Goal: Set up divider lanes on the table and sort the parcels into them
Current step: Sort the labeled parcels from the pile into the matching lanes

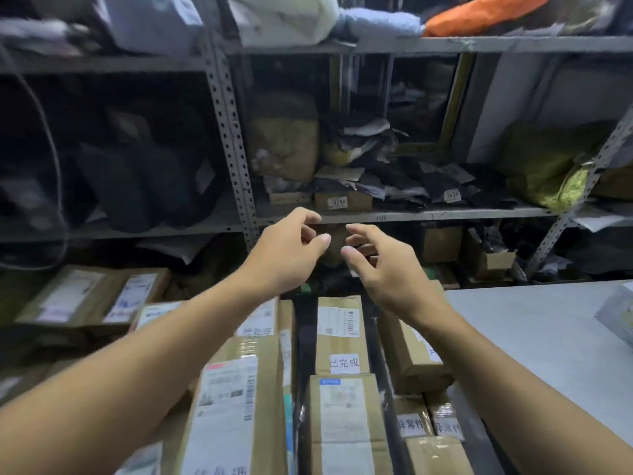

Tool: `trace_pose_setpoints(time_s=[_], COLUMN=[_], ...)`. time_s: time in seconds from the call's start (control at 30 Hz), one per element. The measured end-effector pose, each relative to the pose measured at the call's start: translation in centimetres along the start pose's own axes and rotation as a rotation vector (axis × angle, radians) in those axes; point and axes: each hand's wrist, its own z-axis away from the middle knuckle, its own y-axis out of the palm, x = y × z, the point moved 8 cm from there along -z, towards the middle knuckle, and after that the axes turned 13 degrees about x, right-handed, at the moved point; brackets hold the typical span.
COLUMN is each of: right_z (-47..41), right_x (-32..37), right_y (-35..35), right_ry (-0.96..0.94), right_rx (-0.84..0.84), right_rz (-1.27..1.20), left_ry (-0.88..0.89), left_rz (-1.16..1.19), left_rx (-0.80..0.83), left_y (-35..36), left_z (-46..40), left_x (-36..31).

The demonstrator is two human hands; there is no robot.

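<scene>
**Two empty hands raised over sorted parcel lanes**

Far left: loose cardboard parcels [85, 296] with white shipping labels, print too blurred to read. Next, left hand [284, 255], fingers loosely curled, grip on nothing, hovering above the lanes. Below it, left-lane box [236, 406], long axis running away from the viewer, tag beyond it only partly legible. Then a dark divider strip [303, 371], likewise lengthwise, separating lanes. Centre-lane box [339, 334] tagged "已完成", directly below and between both hands, roughly equally near each. Right hand [380, 269], fingers relaxed and spread, grip likewise empty. Right-lane boxes [430, 419] tagged "异常件". Bare grey desk [534, 341] further right. Behind, metal shelving [411, 214] with a box marked "0244". Judged: lanes set, sorting well advanced.
</scene>
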Motion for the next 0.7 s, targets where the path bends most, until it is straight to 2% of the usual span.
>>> trace_pose_setpoints(time_s=[0.2, 0.5, 0.7], right_z=[-2.8, -9.0, -13.2], right_x=[10.4, 23.0, 29.1], right_y=[6.7, 21.0, 30.1], right_ry=[-0.123, -0.154, -0.162], right_rx=[0.120, 0.226, 0.273], right_rz=[0.089, 0.163, 0.170], left_ry=[-0.063, -0.118, -0.134], left_rz=[-0.002, 0.099, 0.130], left_rx=[-0.072, -0.143, -0.164], left_y=[-8.9, -19.9, -26.5], left_z=[6.1, 11.1, 12.9], left_x=[8.4, 23.0, 31.9])
